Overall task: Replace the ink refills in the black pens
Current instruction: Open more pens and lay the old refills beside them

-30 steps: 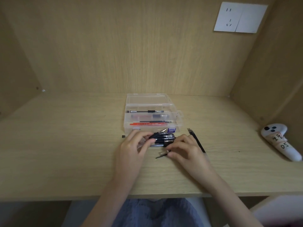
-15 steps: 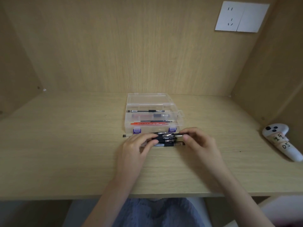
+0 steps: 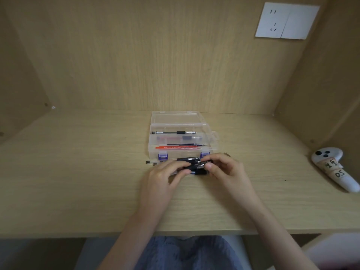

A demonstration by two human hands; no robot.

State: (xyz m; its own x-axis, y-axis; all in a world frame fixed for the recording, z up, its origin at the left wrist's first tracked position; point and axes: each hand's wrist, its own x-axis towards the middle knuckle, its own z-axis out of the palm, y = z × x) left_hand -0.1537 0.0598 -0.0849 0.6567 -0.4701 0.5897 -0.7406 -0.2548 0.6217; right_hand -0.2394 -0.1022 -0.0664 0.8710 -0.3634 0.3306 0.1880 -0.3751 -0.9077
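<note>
The black pens (image 3: 194,165) lie as a small bundle across the middle of the table (image 3: 78,182), a little nearer its back edge than its front edge and just in front of a clear plastic box (image 3: 183,155). Both hands are on the bundle. The left hand (image 3: 161,177) curls its fingers over the left part of the pens with the thumb tucked beneath, holding them together. The right hand (image 3: 227,169) pinches the right end of the bundle between thumb and curled fingers. The hands cover most of the pens, so how many there are cannot be told. Past the left hand, the thin ends of refills (image 3: 150,162) stick out on the table toward its left edge.

The box almost touches the pens, and its purple latches face the hands. Its lid (image 3: 175,117) lies open and flat behind it, toward the back edge. Inside the box a single black pen (image 3: 175,132) lies crosswise near the back wall, dark thin refills (image 3: 187,144) lie farther forward, and red refills (image 3: 175,147) lie just behind the front wall.

Well apart, near the table's right edge, a white controller (image 3: 331,166) lies on its side with handwritten labels on its handle. A white socket plate (image 3: 287,20) sits high on the wooden back panel toward the right corner. Below the front edge, blue cloth (image 3: 185,252) shows between the two forearms.
</note>
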